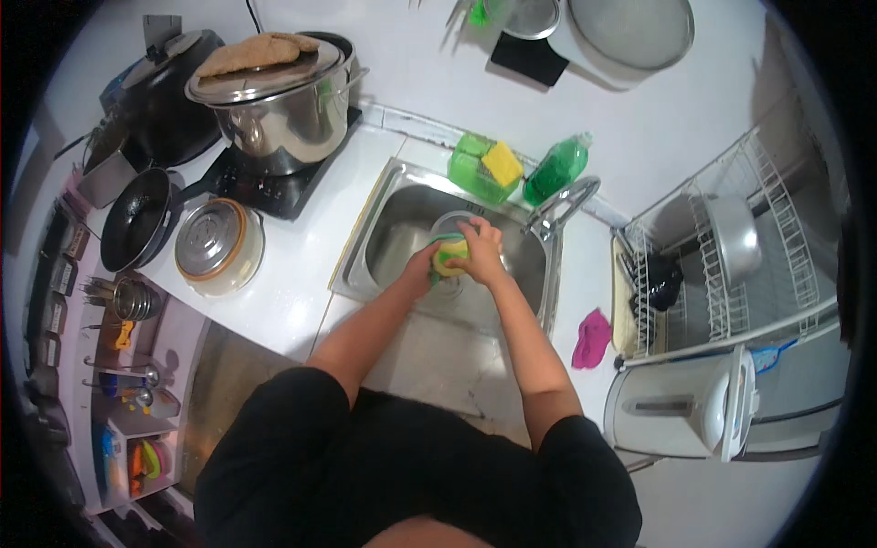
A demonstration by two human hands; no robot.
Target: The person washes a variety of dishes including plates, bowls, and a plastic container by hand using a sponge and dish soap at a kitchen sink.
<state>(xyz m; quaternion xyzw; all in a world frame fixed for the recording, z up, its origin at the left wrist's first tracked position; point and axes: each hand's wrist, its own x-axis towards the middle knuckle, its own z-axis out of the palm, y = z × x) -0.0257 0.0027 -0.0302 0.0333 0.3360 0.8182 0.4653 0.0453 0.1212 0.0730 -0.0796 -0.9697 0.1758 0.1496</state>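
Observation:
Over the steel sink [394, 240], both hands are around a small yellow-and-green item [450, 259]. My left hand [416, 272] grips it from the left side. From the right, my right hand [485, 253] has its fingers curled over the top, with the thumb against the yellow part. The fingers hide much of the item, so I cannot tell whether it is a cup, a sponge or both together. Just behind the hands, a clear round container or lid [453, 220] shows in the basin. The curved chrome faucet [565, 202] stands at the basin's back right corner.
Behind the sink are a green caddy [473, 171] with a yellow sponge [502, 164] and a green soap bottle [558, 168]. Leftward stand a steel pot [288, 123], a frying pan [137, 219] and a lidded pot [219, 246]. A pink cloth [592, 339] and dish rack [719, 274] lie right.

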